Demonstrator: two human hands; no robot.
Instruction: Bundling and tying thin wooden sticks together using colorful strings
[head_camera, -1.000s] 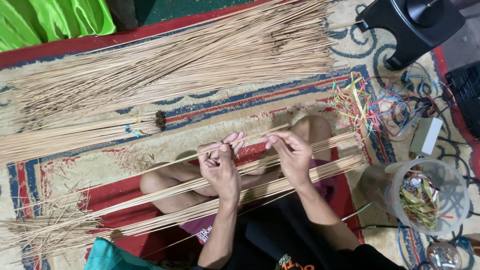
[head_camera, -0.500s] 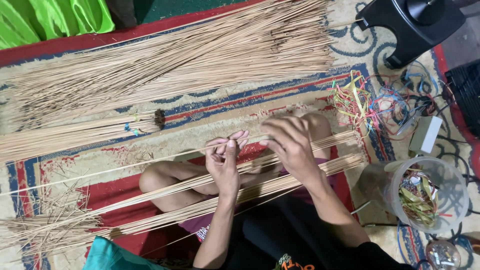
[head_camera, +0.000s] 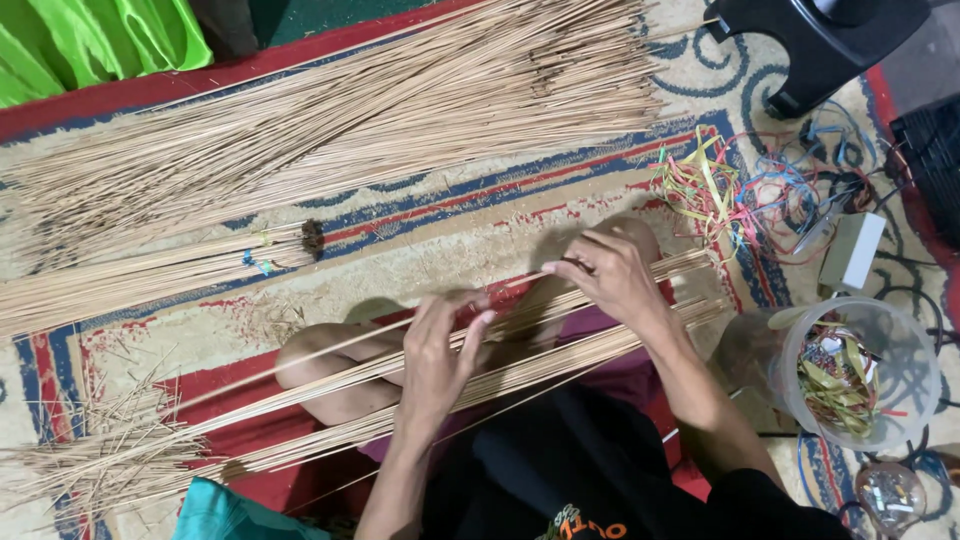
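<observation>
A bundle of thin sticks (head_camera: 560, 345) is laid across the person's lap, and it is used here as the landmark. Just above the bundle, one single stick (head_camera: 400, 325) is being lifted away from the rest. It is pinched at its right end by the right hand (head_camera: 610, 275), with the grip closed tight on it. The left hand (head_camera: 435, 350) is placed on the bundle, with the fingers half open and the single stick touched lightly; nothing seems to be clamped there. The step in hand is judged to be picking one stick out. A steady pull along the stick would be called for, so the others are not dragged.

Right of the bundle, a clear tub of coloured strips (head_camera: 850, 370) is seen. Farther above the bundle, a tied bunch (head_camera: 150, 270) and a big pile of sticks (head_camera: 350, 120) are spread on the carpet (head_camera: 420, 240).
</observation>
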